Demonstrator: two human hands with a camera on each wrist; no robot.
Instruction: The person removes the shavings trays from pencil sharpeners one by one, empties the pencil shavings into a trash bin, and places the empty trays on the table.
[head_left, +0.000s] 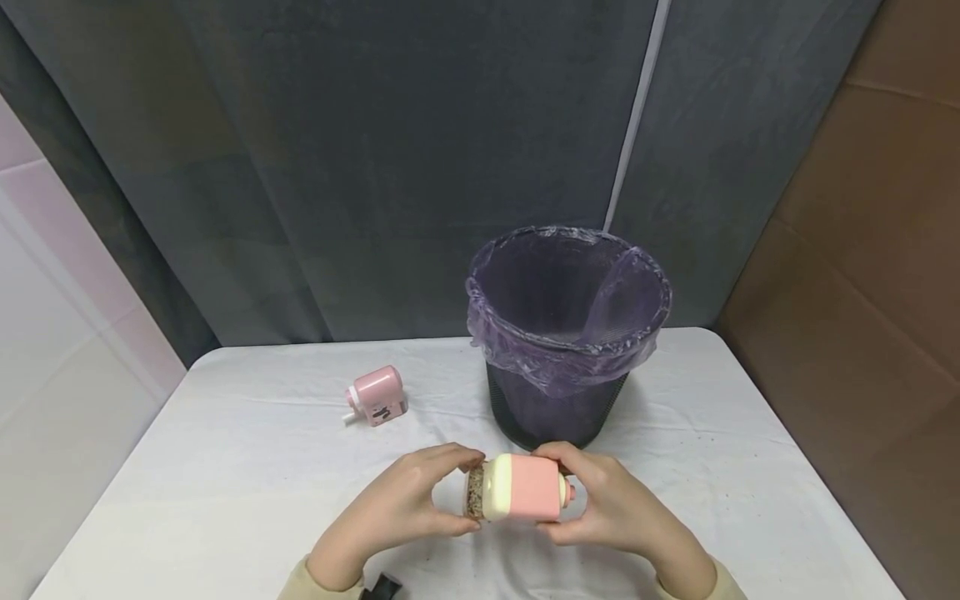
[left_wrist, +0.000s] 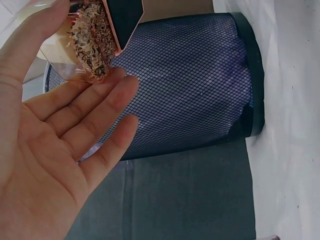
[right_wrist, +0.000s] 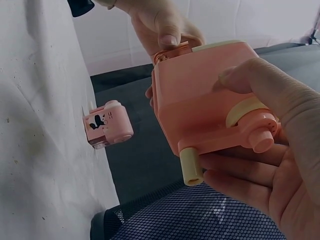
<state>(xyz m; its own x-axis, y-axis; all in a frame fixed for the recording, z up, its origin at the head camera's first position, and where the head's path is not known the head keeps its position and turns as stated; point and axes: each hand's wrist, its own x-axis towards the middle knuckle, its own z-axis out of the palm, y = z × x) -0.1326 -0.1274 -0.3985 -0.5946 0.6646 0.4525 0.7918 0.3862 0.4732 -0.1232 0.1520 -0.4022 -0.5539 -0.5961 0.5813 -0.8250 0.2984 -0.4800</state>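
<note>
The pink-and-cream pencil sharpener (head_left: 531, 487) is held between the 2 hands, in front of the bin and toward the counter's near edge, which falls outside the head view. The left hand (head_left: 408, 500) pinches its clear end between thumb and fingertips; the right hand (head_left: 596, 500) grips the pink body at the crank end, thumb on 1 side and fingers on the other. Some fingers of both hands are hidden behind the sharpener in the head view. Brown shavings (left_wrist: 92, 42) show through the clear end, though the left wrist view cuts off most of the body. The crank (right_wrist: 191, 167), with its cream handle, is plain only in the right wrist view.

A mesh bin (head_left: 555, 408) with a translucent purple liner (head_left: 570, 358) stands by the counter's (head_left: 225, 483) far edge, right of its middle; the bottom of its inside is too dark to make out. A 2nd, smaller pink sharpener (head_left: 378, 396) is near the far edge, left of the middle; its printed figure is too small to read in the head view. By the left wrist, a black object (head_left: 384, 586) is cut off by the frame and hard to identify. The 2 sleeves (head_left: 318, 583) are also cut off.
</note>
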